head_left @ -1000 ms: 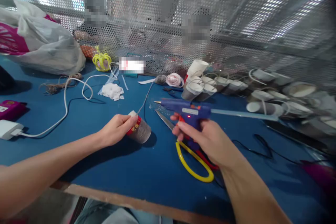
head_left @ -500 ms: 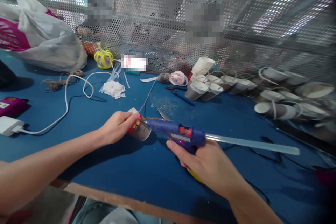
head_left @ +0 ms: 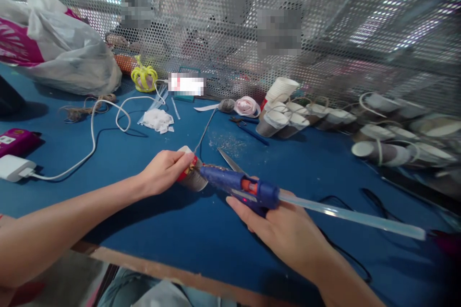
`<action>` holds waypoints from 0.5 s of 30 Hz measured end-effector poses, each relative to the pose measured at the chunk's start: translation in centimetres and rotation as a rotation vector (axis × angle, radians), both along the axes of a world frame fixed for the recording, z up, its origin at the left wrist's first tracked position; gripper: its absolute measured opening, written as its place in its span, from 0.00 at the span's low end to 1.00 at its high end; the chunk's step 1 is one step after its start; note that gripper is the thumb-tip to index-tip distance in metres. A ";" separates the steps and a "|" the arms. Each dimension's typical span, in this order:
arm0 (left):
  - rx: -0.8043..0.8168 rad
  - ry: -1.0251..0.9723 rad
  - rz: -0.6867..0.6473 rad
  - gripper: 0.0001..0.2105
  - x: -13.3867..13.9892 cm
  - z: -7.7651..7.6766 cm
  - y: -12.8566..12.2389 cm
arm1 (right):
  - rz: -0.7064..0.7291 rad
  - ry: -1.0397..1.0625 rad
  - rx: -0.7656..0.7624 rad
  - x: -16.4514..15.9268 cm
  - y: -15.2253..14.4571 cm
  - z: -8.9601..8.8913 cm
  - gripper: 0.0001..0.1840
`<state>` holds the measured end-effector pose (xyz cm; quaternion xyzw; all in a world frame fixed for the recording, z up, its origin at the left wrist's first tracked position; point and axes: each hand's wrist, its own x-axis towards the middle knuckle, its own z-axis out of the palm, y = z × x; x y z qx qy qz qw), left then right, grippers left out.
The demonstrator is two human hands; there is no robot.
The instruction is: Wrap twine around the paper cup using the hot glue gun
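Left hand [head_left: 167, 170], fingers gripping a tilted red-and-grey cup [head_left: 198, 182] left of centre over the blue table [head_left: 162, 232]; right hand [head_left: 288, 232] wrapped round a glue gun [head_left: 225, 179] pointed left at the cup, contact unclear.

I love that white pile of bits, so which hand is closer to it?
Left. The left hand, holding the cup, is just this side of the white pile; the right hand, holding the glue gun, is farther off to the right.

A perforated metal screen [head_left: 219, 24] backs the blue table [head_left: 173, 230].
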<state>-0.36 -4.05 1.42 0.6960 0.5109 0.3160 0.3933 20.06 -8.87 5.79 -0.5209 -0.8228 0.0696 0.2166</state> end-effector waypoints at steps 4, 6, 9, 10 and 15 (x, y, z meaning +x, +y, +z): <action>0.011 0.015 0.002 0.23 0.1 0.0 0.0 | 0.034 0.012 -0.041 0.1 0.1 -0.2 0.09; 0.013 0.021 0.000 0.23 0.1 0.0 0.0 | 0.042 0.018 -0.050 0.2 0.1 -0.3 0.08; 0.018 0.021 -0.001 0.23 0.1 -0.1 0.0 | 0.049 0.015 -0.098 0.2 -0.1 -0.4 0.08; 0.020 0.019 0.001 0.23 0.0 -0.2 0.0 | 0.054 0.014 -0.121 0.2 -0.1 -0.3 0.08; 0.015 0.002 0.008 0.23 0.0 -0.2 0.0 | 0.033 0.020 -0.159 -0.1 -0.1 0.1 0.10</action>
